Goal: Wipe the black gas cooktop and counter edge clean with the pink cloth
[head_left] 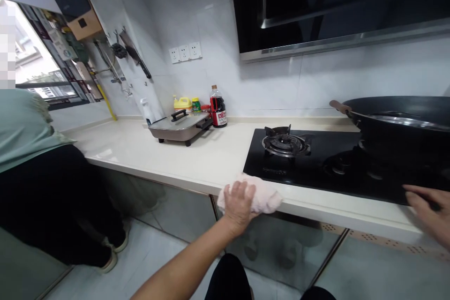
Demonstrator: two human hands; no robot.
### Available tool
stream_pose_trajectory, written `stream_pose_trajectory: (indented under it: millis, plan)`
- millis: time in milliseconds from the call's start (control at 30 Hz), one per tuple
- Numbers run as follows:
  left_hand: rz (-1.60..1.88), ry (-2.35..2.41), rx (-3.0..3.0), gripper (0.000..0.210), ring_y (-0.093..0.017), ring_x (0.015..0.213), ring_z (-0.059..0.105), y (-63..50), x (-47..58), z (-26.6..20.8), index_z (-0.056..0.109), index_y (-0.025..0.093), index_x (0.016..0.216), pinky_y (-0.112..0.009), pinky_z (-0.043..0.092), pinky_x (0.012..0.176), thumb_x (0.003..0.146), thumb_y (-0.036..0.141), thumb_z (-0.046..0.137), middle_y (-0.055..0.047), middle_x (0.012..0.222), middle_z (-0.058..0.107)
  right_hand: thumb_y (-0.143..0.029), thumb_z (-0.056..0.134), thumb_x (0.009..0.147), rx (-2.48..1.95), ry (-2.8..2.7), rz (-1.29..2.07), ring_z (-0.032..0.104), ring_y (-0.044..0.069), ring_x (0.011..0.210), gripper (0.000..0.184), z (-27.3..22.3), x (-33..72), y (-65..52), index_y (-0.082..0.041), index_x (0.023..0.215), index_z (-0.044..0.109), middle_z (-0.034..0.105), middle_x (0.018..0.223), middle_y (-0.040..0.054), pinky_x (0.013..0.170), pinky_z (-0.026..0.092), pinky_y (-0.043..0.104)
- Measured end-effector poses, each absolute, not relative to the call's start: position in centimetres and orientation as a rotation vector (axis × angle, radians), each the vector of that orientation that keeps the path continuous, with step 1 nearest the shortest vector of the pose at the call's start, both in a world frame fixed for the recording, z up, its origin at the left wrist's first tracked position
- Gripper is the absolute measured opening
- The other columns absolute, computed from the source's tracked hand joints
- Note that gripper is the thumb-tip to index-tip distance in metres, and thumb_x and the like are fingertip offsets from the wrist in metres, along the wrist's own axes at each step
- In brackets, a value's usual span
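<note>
My left hand (239,206) is closed over a pale pink cloth (265,195), pressed against the front edge of the white countertop (197,164). The cloth is bunched and reaches the near left corner of the black gas stove (309,180). At the right border of the view, my right hand (431,213) is partly cut off. Its thumb and forefinger are stretched out and apart at the stove's front edge, and I see nothing held in it. Toward the back right of the stove stands a large black wok (397,122); a bare burner (285,143) is on the left.
A lidded electric pan (179,126) stands on the counter beside a dark sauce bottle (218,108) and a yellow jug (183,104). A range hood (337,4) hangs above. Another person (38,159) leans over the counter at left. Knives (135,54) hang on the wall.
</note>
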State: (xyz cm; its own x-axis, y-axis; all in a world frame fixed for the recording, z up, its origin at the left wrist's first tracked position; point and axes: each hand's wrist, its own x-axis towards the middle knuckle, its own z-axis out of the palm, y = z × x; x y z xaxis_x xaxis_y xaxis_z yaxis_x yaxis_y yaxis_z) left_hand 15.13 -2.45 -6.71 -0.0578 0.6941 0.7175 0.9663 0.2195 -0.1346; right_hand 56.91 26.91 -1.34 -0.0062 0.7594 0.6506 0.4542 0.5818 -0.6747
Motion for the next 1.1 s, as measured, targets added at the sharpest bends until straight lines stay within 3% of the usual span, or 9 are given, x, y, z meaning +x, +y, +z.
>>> stream_pose_trajectory:
  millis: [133, 233, 333, 433, 567, 633, 733, 867, 1100]
  plan:
    - [-0.584, -1.807, -1.604, 0.086, -0.042, 0.127, 0.052, 1.1, 20.7, -7.8, 0.051, 0.029, 0.148, -0.064, 0.032, 0.108, 0.074, 0.06, 0.081, -0.019, 0.14, 0.06, -0.063, 0.055, 0.095, -0.858, -1.699, 0.364, 0.063, 0.028, 0.107, 0.037, 0.9, 49.6, 16.9, -0.032, 0.103, 0.074, 0.069, 0.116, 0.0137, 0.09, 0.046, 0.051]
    - [-0.609, -1.83, -1.619, 0.084, -0.043, 0.13, 0.051, 1.5, 21.4, -7.9, 0.05, 0.029, 0.149, -0.064, 0.033, 0.108, 0.077, 0.059, 0.079, -0.019, 0.142, 0.059, -0.044, 0.062, 0.095, -0.418, -1.875, 0.451, 0.064, 0.026, 0.108, 0.024, -0.1, 43.4, 8.5, -0.028, 0.109, 0.073, 0.069, 0.113, 0.0101, 0.093, 0.052, 0.044]
    - [-0.607, -1.793, -1.628, 0.075, -0.042, 0.131, 0.051, 0.7, 20.9, -7.2, 0.048, 0.029, 0.151, -0.064, 0.035, 0.108, 0.084, 0.054, 0.073, -0.019, 0.143, 0.059, -0.03, 0.062, 0.094, -0.252, -2.049, 0.752, 0.067, 0.024, 0.102, 0.02, -3.1, 39.2, 2.9, -0.027, 0.11, 0.074, 0.071, 0.108, 0.0076, 0.091, 0.055, 0.037]
    - [-0.542, -1.759, -1.772, 0.077, -0.042, 0.134, 0.051, -0.9, 20.1, -5.4, 0.042, 0.026, 0.155, -0.064, 0.037, 0.108, 0.086, 0.045, 0.072, -0.021, 0.149, 0.055, -0.039, 0.062, 0.096, -0.471, -1.79, 1.197, 0.069, 0.023, 0.099, 0.025, -6.2, 36.6, 0.8, -0.024, 0.113, 0.073, 0.073, 0.111, 0.0087, 0.087, 0.058, 0.035]
    - [-0.514, -1.736, -2.136, 0.091, -0.038, 0.146, 0.043, -3.9, 18.4, -0.9, 0.029, 0.024, 0.162, -0.06, 0.039, 0.114, 0.083, 0.031, 0.073, -0.02, 0.161, 0.043, -0.06, 0.072, 0.087, -0.648, -1.367, 1.639, 0.066, 0.027, 0.112, 0.047, -7.3, 34.0, 0.4, -0.021, 0.114, 0.071, 0.072, 0.116, 0.0106, 0.099, 0.055, 0.041]
    - [-0.599, -1.726, -2.3, 0.085, -0.032, 0.147, 0.044, -4.9, 17.2, 1.5, 0.034, 0.027, 0.16, -0.052, 0.041, 0.116, 0.084, 0.027, 0.07, -0.015, 0.161, 0.046, -0.065, 0.079, 0.08, -0.645, -1.219, 1.827, 0.065, 0.028, 0.115, 0.05, -6.6, 32.6, 0.1, -0.021, 0.103, 0.073, 0.073, 0.114, 0.0098, 0.102, 0.053, 0.043]
    - [-0.805, -1.81, -2.395, 0.063, -0.027, 0.134, 0.058, -5.3, 16.0, 4.1, 0.052, 0.03, 0.149, -0.044, 0.048, 0.111, 0.088, 0.028, 0.066, -0.01, 0.148, 0.061, -0.066, 0.082, 0.077, -0.52, -0.883, 2.104, 0.063, 0.027, 0.119, 0.055, -5.1, 30.4, -0.4, -0.022, 0.109, 0.073, 0.072, 0.121, 0.0086, 0.104, 0.051, 0.043]
    - [-0.975, -1.81, -2.381, 0.04, -0.023, 0.12, 0.065, -4.4, 15.4, 5.0, 0.066, 0.028, 0.131, -0.041, 0.053, 0.105, 0.092, 0.025, 0.06, -0.006, 0.129, 0.071, -0.063, 0.084, 0.077, -0.408, -0.564, 2.194, 0.066, 0.025, 0.113, 0.06, -4.6, 28.4, -0.3, -0.024, 0.12, 0.071, 0.072, 0.121, 0.0067, 0.102, 0.053, 0.041]
    - [-1.109, -1.854, -1.926, 0.023, -0.023, 0.11, 0.064, -1.4, 12.2, 4.0, 0.073, 0.023, 0.111, -0.042, 0.052, 0.099, 0.096, 0.033, 0.057, -0.008, 0.114, 0.073, -0.054, 0.086, 0.077, -0.329, -0.379, 2.173, 0.057, 0.027, 0.132, 0.057, -5.2, 27.8, -0.1, -0.025, 0.124, 0.069, 0.067, 0.135, 0.0063, 0.111, 0.049, 0.044]
